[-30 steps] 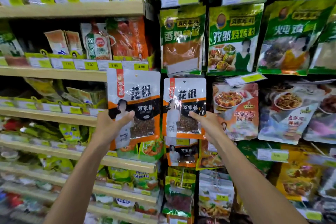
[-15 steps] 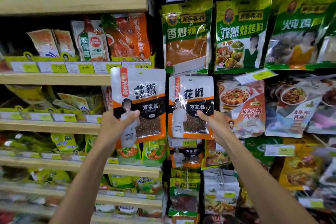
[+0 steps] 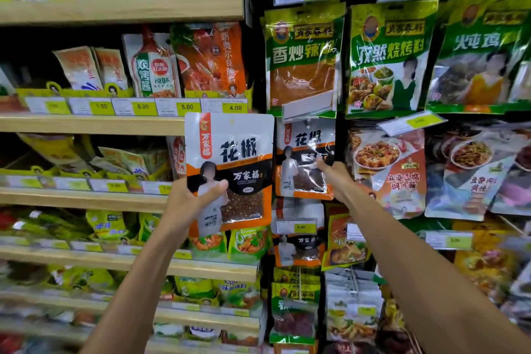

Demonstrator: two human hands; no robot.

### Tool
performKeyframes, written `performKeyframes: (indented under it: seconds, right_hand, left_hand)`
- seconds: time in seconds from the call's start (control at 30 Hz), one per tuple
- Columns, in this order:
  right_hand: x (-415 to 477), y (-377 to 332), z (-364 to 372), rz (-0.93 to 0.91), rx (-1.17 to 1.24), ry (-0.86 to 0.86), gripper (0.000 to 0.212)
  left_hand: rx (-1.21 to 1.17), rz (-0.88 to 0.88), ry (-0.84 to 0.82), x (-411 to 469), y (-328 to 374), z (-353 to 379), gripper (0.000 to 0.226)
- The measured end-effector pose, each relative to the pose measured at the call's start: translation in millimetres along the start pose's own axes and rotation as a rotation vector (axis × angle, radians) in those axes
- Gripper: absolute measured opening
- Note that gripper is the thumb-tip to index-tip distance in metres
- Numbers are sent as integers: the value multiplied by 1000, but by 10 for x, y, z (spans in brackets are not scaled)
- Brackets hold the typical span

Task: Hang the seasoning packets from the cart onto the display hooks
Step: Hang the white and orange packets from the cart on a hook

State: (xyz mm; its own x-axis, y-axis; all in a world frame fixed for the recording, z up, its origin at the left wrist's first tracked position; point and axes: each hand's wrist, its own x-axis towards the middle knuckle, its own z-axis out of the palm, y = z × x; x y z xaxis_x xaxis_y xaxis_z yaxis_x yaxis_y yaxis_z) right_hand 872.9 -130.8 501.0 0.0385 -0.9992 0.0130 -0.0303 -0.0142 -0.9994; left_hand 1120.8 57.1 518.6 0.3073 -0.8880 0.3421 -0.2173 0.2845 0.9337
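My left hand (image 3: 191,200) grips a white, orange and black peppercorn packet (image 3: 230,152) by its lower left corner, thumb across the front, held upright in front of the wooden shelves. My right hand (image 3: 333,175) holds a second, identical packet (image 3: 301,158) at its right edge, up against the hanging display. That packet's top sits just under a tilted price tag holder (image 3: 307,108); the hook itself is hidden. The cart is out of view.
Green seasoning bags (image 3: 304,60) hang in a row above, more sauce packets (image 3: 388,169) to the right. Another peppercorn packet (image 3: 296,250) hangs below a price tag. Wooden shelves (image 3: 86,123) with pouches and yellow price labels fill the left side.
My right hand has pushed its packet up and deeper toward the display, under the price tag holder. My left hand keeps its packet steady. The view has shifted a little.
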Motion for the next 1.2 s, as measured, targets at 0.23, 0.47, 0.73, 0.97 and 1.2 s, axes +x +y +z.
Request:
performKeyframes:
  seconds: [0.23,0.47,0.73,0.97,1.2]
  right_hand:
    - [-365,382,-50,-173,-253,181,37]
    - [-1088,281,42,-245,216,-50,36]
    - [-1136,207,-53,-207,254,-60,33]
    - [-911,269,-300,-202,162,12,24]
    - [-649,190,-291,-198,82,-9,27]
  left_hand:
    - [-35,13,-70,2,-141,39,33]
    - [-47,-48,-196,21,-270,503,33]
    - [16,36,-257,106,-198,999,25]
    - [653,746,543,565,73,688,20]
    - [1030,966,569,1159,-170,551,24]
